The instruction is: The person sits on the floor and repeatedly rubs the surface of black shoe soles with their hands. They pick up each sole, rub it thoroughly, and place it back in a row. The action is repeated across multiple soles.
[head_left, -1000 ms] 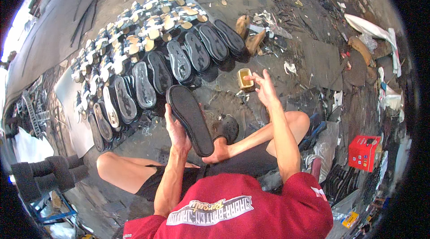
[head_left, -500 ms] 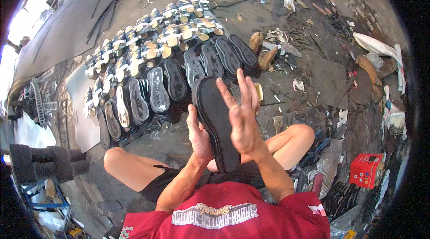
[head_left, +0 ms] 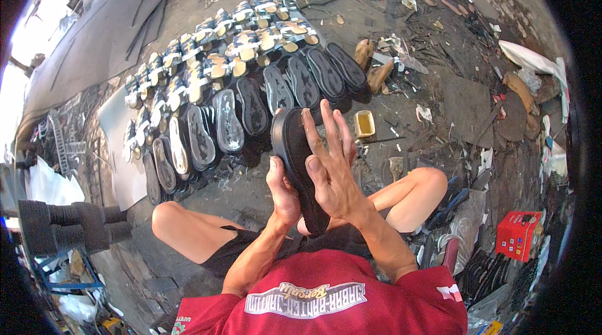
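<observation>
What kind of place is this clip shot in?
Most likely a small sandal-making workshop with work done on the floor. The person's hands hold a black sole; rows of black soles and strapped sandals lie ahead, with scraps littering the ground.

One black sole (head_left: 300, 169) sits under the fingers (head_left: 326, 131) of two hands, some ten black soles (head_left: 251, 109) rowed beyond the fingertips, one small yellow tin (head_left: 364, 123) just right of them.

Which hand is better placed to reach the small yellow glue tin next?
Right, probably. The right hand lies open and flat against the black sole, on the yellow tin's side. The left hand grips the sole from below.
</observation>
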`<state>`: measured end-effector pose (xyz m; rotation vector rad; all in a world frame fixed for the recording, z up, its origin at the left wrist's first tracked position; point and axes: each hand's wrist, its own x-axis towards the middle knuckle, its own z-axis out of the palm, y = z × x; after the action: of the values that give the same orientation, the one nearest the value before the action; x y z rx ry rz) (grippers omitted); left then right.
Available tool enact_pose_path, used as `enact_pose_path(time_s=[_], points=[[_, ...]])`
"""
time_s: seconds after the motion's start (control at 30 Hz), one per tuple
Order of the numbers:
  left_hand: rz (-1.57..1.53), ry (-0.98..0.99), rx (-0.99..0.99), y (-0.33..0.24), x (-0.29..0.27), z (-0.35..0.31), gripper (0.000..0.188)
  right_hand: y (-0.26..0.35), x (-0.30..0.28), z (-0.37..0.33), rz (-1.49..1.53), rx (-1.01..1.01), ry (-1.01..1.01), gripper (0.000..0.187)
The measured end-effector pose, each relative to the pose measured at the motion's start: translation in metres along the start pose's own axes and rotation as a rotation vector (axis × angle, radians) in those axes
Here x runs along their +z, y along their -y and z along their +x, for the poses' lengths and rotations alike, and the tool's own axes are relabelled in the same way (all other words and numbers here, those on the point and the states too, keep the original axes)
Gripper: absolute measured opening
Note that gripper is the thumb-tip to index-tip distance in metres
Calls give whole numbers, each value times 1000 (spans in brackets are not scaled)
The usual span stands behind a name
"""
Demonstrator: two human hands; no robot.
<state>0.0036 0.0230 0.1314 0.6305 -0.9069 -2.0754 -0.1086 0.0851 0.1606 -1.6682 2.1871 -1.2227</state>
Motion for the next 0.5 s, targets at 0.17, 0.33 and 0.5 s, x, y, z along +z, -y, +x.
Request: enact_pose_path(time_s=[0.17, 0.33, 0.5], points=[[-37, 59, -118, -3, -12, -2, 67, -4, -1, 2, -12, -17, 8, 65], [-32, 96, -203, -8, -11, -3, 70, -6, -5, 5, -71, -31, 21, 64], [59, 61, -268, -28, -3, -4, 67, -13, -7, 6, -140, -49, 52, 60]])
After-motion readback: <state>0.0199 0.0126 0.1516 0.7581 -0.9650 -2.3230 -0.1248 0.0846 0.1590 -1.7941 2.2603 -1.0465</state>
